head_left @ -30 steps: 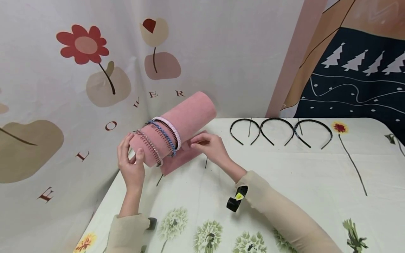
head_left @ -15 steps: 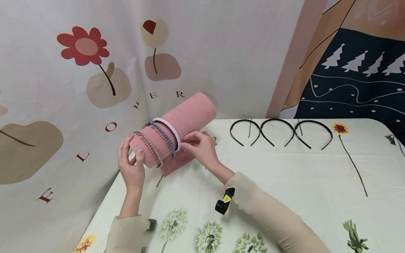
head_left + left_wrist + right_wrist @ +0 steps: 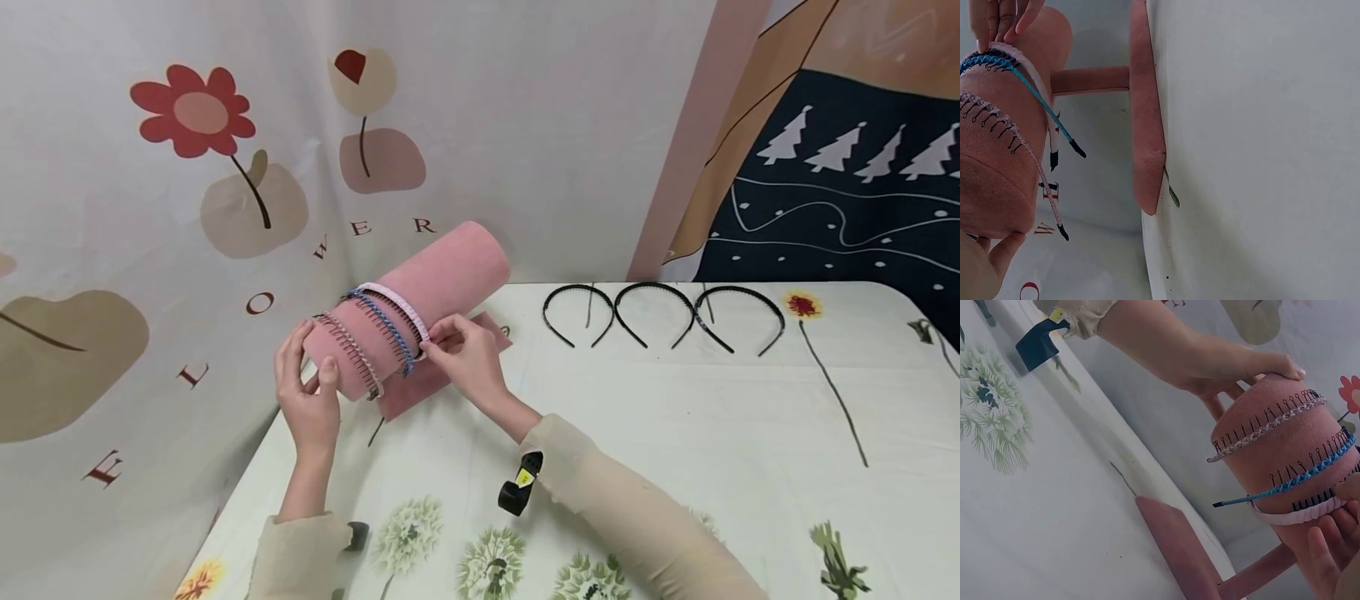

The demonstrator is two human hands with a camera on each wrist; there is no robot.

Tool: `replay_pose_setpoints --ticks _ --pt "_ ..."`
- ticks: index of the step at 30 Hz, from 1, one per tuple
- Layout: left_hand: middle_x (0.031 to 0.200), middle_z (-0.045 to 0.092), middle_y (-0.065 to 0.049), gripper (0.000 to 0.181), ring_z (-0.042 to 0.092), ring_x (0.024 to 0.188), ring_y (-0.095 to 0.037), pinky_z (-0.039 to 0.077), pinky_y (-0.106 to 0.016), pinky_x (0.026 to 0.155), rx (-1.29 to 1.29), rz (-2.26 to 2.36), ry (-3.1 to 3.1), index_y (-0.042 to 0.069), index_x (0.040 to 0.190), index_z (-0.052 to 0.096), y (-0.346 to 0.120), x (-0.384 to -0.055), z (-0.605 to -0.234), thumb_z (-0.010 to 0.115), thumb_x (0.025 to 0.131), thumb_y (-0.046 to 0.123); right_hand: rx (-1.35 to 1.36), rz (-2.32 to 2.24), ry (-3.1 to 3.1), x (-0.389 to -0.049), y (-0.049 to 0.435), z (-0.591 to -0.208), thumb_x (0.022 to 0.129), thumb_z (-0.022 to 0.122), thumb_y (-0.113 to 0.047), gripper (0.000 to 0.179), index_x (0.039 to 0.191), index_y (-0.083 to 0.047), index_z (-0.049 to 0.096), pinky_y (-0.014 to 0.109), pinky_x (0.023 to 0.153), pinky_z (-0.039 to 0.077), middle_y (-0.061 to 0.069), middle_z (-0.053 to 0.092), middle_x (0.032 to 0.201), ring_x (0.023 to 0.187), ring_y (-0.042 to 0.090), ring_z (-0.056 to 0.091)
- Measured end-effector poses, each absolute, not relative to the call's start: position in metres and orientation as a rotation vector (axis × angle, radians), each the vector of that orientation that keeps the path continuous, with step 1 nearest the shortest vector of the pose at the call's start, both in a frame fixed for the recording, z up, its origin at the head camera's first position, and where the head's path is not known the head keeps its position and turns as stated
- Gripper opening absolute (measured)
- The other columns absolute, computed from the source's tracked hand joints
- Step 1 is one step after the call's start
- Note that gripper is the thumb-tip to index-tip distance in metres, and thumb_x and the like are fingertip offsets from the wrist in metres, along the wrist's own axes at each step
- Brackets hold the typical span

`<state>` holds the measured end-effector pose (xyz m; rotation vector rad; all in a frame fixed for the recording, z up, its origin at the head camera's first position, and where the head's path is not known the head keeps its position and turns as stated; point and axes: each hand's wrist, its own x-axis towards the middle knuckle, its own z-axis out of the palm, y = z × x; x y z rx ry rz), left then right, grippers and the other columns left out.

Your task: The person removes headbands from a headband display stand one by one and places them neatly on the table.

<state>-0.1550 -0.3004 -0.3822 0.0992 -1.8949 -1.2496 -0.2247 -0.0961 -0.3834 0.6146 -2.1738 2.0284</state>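
A pink velvet headband stand (image 3: 450, 275), a padded roll on a post and flat base, leans at a slant on the table. Around its roll sit a pale lavender headband (image 3: 411, 310), a blue braided headband (image 3: 387, 329) and a pinkish braided headband (image 3: 351, 348) with wire teeth. My left hand (image 3: 309, 408) grips the roll's near left end, thumb on the front. With thumb and fingers my right hand (image 3: 470, 358) pinches the lavender headband near its lower side. In the left wrist view, the ends of the blue headband (image 3: 1047, 106) and its neighbours hang free below the roll.
Three black headbands (image 3: 655, 287) stand in a row at the back of the white printed tablecloth (image 3: 637, 433). The stand's base (image 3: 420, 387) is under the roll. A printed fabric backdrop (image 3: 525, 125) rises close behind the stand and along the left side.
My right hand has moved left from under the roll to the lavender headband and now pinches it. The left hand has kept its grip on the roll's end.
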Motion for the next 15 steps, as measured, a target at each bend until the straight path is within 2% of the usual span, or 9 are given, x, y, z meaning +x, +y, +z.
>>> replay_pose_setpoints --ticks 4,15 --pt "0.147 0.049 0.000 0.049 0.047 0.138 -0.020 0.049 -0.008 0.086 0.102 -1.236 -1.895 0.015 0.139 0.059 -0.302 -0.156 -0.385 0.063 0.091 0.029 0.605 2.052 -2.166 -0.224 -0.094 -0.385 0.085 0.074 -0.008 0.011 0.093 -0.004 0.067 0.025 0.074 0.059 0.010 0.070 0.090 0.081 0.012 0.066" --pt "0.146 0.050 0.004 0.050 0.047 0.137 -0.019 0.049 -0.008 0.085 0.104 -1.232 -1.901 0.017 0.139 0.060 -0.302 -0.157 -0.384 0.063 0.091 0.031 0.571 2.124 -2.111 -0.224 -0.081 -0.391 0.085 0.071 -0.004 0.011 0.093 -0.001 0.066 0.022 0.075 0.057 0.013 0.067 0.095 0.085 0.016 0.067"
